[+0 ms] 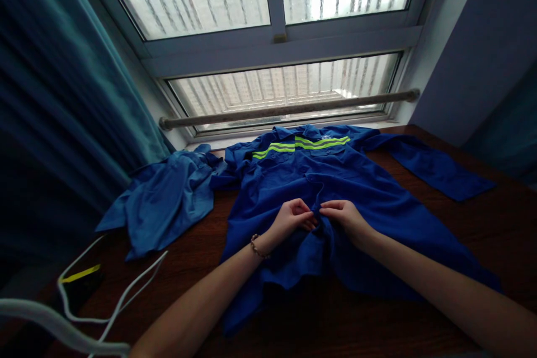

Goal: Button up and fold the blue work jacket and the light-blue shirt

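Observation:
A royal blue work shirt (377,201) with neon yellow-green stripes across the chest lies spread on a dark wooden table (495,224), collar toward the window. My left hand (293,217), a bead bracelet on its wrist, pinches the shirt's front placket at the middle. My right hand (346,218) pinches the same placket just beside it, fingertips almost touching the left hand's. Both hands are closed on the fabric. One sleeve stretches out to the right.
A second, lighter blue garment (163,201) lies crumpled at the left of the table. White cables (121,302) and a dark object with a yellow strip (81,277) sit at the near left. A teal curtain (62,95) hangs left; a window with a rail (289,107) stands behind.

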A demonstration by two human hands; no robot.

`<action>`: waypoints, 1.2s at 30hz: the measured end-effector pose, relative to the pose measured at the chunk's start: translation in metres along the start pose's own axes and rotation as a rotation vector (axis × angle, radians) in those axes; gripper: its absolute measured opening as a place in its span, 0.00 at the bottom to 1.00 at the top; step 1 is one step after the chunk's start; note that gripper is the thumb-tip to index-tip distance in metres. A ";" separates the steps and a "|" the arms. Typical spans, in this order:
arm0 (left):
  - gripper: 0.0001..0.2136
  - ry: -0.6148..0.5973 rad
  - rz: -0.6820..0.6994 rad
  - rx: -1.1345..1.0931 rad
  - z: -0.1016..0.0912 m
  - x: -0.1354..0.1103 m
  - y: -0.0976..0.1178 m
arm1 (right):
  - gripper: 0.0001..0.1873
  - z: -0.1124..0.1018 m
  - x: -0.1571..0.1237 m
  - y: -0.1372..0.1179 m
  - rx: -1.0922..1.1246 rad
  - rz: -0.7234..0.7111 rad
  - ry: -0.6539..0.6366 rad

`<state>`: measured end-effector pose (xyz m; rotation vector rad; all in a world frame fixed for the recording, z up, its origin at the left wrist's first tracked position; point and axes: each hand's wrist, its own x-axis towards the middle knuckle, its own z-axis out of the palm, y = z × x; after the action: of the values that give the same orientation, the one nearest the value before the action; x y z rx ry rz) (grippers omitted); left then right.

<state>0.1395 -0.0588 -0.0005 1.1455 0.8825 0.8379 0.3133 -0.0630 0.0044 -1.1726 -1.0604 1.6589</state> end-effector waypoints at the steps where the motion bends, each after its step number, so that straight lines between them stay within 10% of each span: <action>1: 0.15 -0.005 0.006 0.004 0.000 0.000 0.000 | 0.15 0.000 0.000 0.000 -0.004 -0.001 0.003; 36: 0.14 0.076 0.075 0.142 0.004 0.001 -0.004 | 0.02 0.008 -0.010 0.006 -0.755 -0.571 0.070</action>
<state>0.1442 -0.0602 -0.0042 1.2839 0.9793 0.8967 0.3066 -0.0756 0.0031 -1.1958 -1.8503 0.7720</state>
